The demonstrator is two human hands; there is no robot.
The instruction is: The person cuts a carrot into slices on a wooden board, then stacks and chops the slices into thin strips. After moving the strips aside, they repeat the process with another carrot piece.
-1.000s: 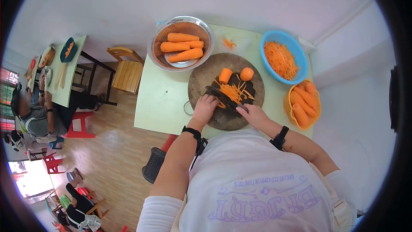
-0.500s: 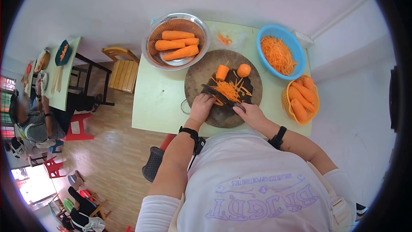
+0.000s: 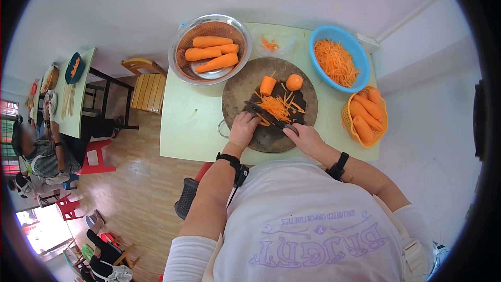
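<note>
**Blade slanted across the board, a hand at each end**

The knife lies at a slant on the round cutting board. Its long axis runs from the tip, out to the person's left and a little farther away, back to the handle on the right and closer in. The right hand is wrapped around that handle, fingers clamped and the grip itself mostly hidden under the palm. The left hand sits at the tip end with fingers curled together and knuckles up. I can't tell whether they press the blade's spine or pin carrot beneath it.

The carrot strips are heaped just beyond the blade, touching its far side, and most of them lie across its line rather than along it. They sit between the two hands — slightly nearer the left.

Two carrot chunks stand farther back on the board, apart from the knife. Around the board on the table are a metal colander of whole carrots, a blue bowl of shreds, and an orange basket with more carrots.
</note>
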